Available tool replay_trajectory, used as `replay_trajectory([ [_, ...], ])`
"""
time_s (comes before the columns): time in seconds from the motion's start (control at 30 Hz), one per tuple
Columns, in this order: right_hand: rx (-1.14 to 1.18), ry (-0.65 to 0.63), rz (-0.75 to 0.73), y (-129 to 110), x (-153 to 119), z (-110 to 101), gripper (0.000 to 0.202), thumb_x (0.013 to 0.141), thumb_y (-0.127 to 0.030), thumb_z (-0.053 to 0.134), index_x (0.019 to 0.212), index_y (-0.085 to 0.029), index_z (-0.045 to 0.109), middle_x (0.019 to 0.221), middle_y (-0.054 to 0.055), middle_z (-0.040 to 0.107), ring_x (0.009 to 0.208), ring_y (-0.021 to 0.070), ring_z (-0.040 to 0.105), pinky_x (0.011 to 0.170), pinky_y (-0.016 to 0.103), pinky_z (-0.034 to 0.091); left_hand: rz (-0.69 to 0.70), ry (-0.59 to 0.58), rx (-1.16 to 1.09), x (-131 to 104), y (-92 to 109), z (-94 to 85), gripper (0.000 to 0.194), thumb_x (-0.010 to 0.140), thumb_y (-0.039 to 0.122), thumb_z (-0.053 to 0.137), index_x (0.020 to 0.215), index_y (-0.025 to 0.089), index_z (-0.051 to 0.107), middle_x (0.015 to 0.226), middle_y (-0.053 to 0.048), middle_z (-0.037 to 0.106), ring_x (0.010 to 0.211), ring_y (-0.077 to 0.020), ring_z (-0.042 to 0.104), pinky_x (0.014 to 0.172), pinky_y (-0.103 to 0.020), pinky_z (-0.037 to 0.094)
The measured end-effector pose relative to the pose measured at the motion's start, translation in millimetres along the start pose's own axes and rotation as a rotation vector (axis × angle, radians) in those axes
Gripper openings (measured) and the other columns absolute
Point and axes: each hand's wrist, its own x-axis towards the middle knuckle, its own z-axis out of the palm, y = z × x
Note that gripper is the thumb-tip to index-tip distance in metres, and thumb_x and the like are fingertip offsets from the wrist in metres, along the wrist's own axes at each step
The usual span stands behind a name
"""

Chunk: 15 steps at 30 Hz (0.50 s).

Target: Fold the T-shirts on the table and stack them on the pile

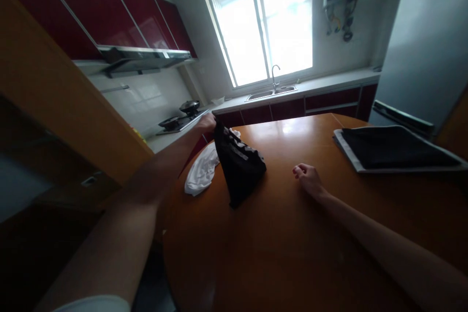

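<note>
My left hand [206,122], arm stretched out, is closed on the upper corner of a black garment [239,168] with white print. The cloth hangs from that grip, and its lower part reaches the wooden table [278,234]. Its exact kind cannot be made out. Just behind and left of it, a crumpled white cloth [203,169] lies on the table's far left edge. My right hand [307,178] is apart from the garment, low over or on the tabletop, with its fingers curled in and nothing visible in them.
A flat stack of folded black and white cloth [395,148] lies at the table's right side. Beyond the table are a stove with pans [189,106], a sink [272,92] under the window, and a fridge [420,53] at right.
</note>
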Motion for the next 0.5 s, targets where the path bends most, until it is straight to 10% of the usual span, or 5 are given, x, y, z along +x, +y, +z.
replay_trajectory([
  [0.17, -0.075, -0.038, -0.025, -1.0, -4.4, -1.4, 0.034, 0.079, -0.048, 0.049, 0.071, -0.019, 0.065, 0.063, 0.004, 0.064, 0.063, 0.0196, 0.06, 0.061, 0.03, 0.042, 0.026, 0.58, -0.213, 70.6, -8.8, -54.7, 0.048, 0.11, 0.019, 0.016, 0.108, -0.001, 0.059, 0.116, -0.007, 0.068, 0.132, -0.0063, 0.04, 0.111, -0.028, 0.024],
  [0.3, -0.084, -0.027, -0.044, -0.8, -5.2, -2.9, 0.033, 0.079, -0.047, 0.05, 0.071, -0.019, 0.066, 0.064, 0.004, 0.065, 0.063, 0.0202, 0.061, 0.061, 0.031, 0.043, 0.081, 0.782, -0.374, 83.3, -33.5, -64.1, 0.032, 0.107, 0.01, 0.029, 0.119, -0.003, 0.056, 0.126, -0.007, 0.064, 0.128, -0.0053, 0.044, 0.112, -0.025, 0.024],
  [0.4, -0.079, -0.022, -0.041, -5.2, -4.4, -4.1, 0.034, 0.078, -0.047, 0.05, 0.072, -0.019, 0.067, 0.063, 0.004, 0.065, 0.062, 0.0209, 0.062, 0.06, 0.031, 0.043, 0.019, 0.535, -0.377, 52.0, -59.4, -45.4, 0.022, 0.1, 0.013, 0.047, 0.113, 0.006, 0.064, 0.115, -0.007, 0.069, 0.112, -0.0132, 0.059, 0.106, -0.028, 0.042],
  [0.5, -0.081, -0.023, -0.044, -17.4, -1.5, -11.7, 0.036, 0.078, -0.047, 0.049, 0.074, -0.018, 0.068, 0.065, 0.006, 0.067, 0.062, 0.0215, 0.062, 0.058, 0.031, 0.043, -0.145, -0.161, -0.297, -3.7, -90.7, -16.7, 0.026, 0.095, 0.028, 0.055, 0.106, 0.009, 0.069, 0.087, -0.004, 0.073, 0.09, -0.017, 0.067, 0.089, -0.031, 0.055],
])
